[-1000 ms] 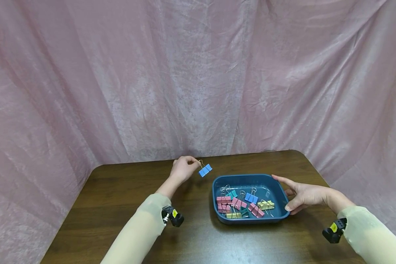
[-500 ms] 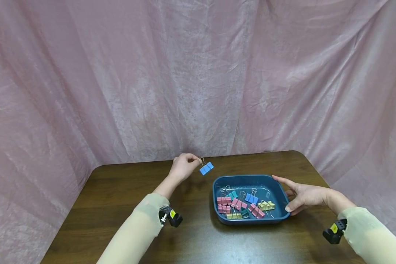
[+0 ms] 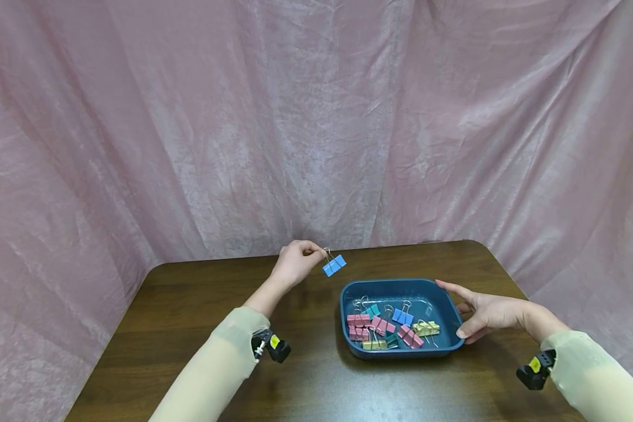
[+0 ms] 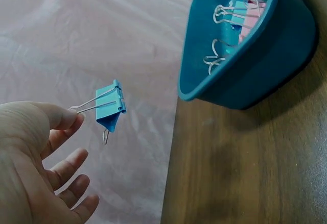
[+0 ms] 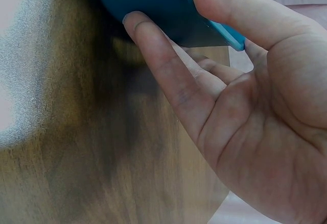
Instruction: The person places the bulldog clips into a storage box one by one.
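Observation:
Between thumb and index finger, my left hand (image 3: 297, 264) pinches a blue binder clip (image 3: 334, 265) by its wire handle. In the left wrist view that binder clip (image 4: 110, 106) hangs in the air, the other fingers spread below it. My right hand (image 3: 487, 315) holds the right end of a dark blue tray (image 3: 387, 286). Its thumb lies on the rim and its fingers touch the outer wall, as the right wrist view shows. In the tray lie several binder clips: pink ones (image 3: 383, 325), a blue one (image 3: 402, 317), yellow ones (image 3: 425, 328) and teal or green ones.
The tray stands on a brown wooden table (image 3: 190, 328), right of the middle. A pink curtain (image 3: 295, 129) hangs behind the table's back edge. Each sleeve carries a black wrist camera (image 3: 279, 348).
My left hand has moved slightly up and to the right, carrying the blue binder clip with it. The right hand and the tray have stayed nearly still.

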`<state>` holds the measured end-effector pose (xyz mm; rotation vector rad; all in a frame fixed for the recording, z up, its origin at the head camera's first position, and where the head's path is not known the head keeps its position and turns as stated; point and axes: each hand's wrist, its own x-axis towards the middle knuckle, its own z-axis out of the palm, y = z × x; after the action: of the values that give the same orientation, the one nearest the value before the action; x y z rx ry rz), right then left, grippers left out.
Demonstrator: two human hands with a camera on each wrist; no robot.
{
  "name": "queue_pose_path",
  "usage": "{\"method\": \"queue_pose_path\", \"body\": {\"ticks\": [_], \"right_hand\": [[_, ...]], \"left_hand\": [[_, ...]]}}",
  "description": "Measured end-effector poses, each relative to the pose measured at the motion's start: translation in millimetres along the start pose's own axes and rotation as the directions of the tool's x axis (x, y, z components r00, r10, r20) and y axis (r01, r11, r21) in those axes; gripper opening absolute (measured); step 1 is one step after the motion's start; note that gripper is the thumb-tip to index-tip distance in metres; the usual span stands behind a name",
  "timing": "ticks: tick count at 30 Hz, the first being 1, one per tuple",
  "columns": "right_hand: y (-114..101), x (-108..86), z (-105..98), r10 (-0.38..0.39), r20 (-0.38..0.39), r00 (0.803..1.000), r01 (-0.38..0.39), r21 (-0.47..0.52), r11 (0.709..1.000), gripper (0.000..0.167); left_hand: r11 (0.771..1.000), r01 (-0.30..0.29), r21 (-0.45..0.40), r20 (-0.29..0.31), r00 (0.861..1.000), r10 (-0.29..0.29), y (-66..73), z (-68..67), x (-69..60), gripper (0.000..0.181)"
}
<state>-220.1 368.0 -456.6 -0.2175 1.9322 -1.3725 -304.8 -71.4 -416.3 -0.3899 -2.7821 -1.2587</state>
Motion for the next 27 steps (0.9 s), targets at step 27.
{"method": "queue_pose_path", "body": {"ticks": [27], "right_hand": [[0,0.5,0,-0.004,0.005,1.000,0.003,0.014,1.000,0.115]], "left_hand": [[0.997,-0.067,-0.032,0.101,0.992,0.070,46.4,27.2,-6.7,0.016]]}}
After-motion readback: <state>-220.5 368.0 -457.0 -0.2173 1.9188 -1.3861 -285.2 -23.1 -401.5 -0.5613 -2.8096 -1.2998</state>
